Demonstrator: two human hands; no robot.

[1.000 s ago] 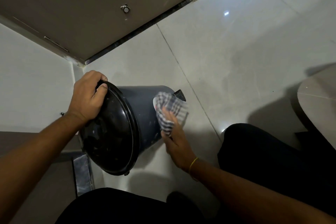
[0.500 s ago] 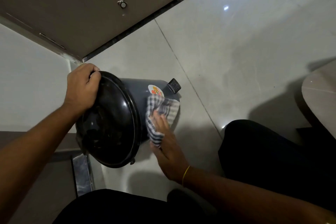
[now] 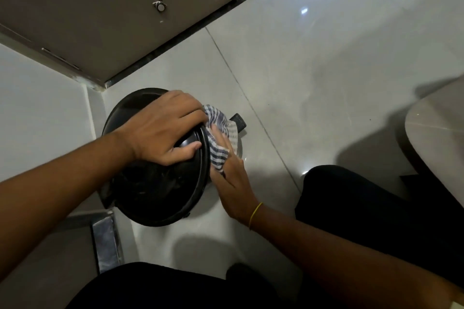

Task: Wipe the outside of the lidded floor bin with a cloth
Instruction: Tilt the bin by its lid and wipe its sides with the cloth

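Note:
The dark grey floor bin (image 3: pixel 150 188) is tipped on the tiled floor with its glossy black lid facing me. My left hand (image 3: pixel 163 130) grips the lid across its upper right rim, thumb pressed on the lid face. My right hand (image 3: pixel 231 178) presses a blue-and-white checked cloth (image 3: pixel 222 138) against the bin's right side, just behind the lid rim. The black foot pedal (image 3: pixel 239 121) sticks out past the cloth. Most of the bin's body is hidden behind the lid and my hands.
A brown door (image 3: pixel 113 7) with a round stopper (image 3: pixel 160 6) stands behind the bin. A white wall (image 3: pixel 37 108) is on the left, a rounded pale surface (image 3: pixel 442 133) at the right edge. My dark-clad knees (image 3: pixel 364 208) sit close to the bin.
My left hand shifted from the lid's far left rim across to its upper right rim. The bin turned so the lid faces me more, and my right hand slid the cloth up next to the rim.

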